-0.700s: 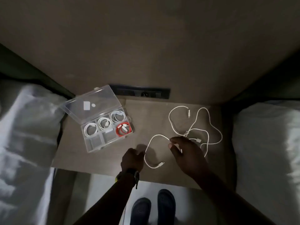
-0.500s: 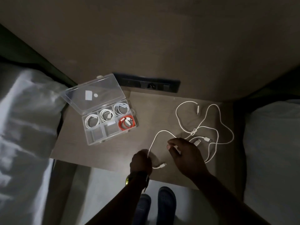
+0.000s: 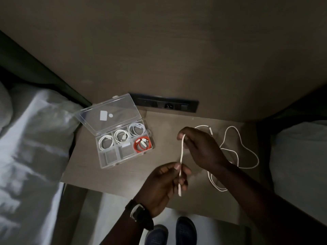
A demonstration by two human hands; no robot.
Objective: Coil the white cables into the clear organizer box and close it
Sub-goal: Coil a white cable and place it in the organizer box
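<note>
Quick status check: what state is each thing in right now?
organizer box: lid open, three white coils and one red coil inside
white cable: one end stretched between both hands, the rest loose on the table
left hand: pinching the cable
right hand: pinching the cable

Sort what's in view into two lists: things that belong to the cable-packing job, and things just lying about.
Job:
- white cable, stretched between left hand and right hand
- loose white cables on the table
- clear organizer box, lid open

Lying about:
- wall socket panel
- bedding
- shoes
</note>
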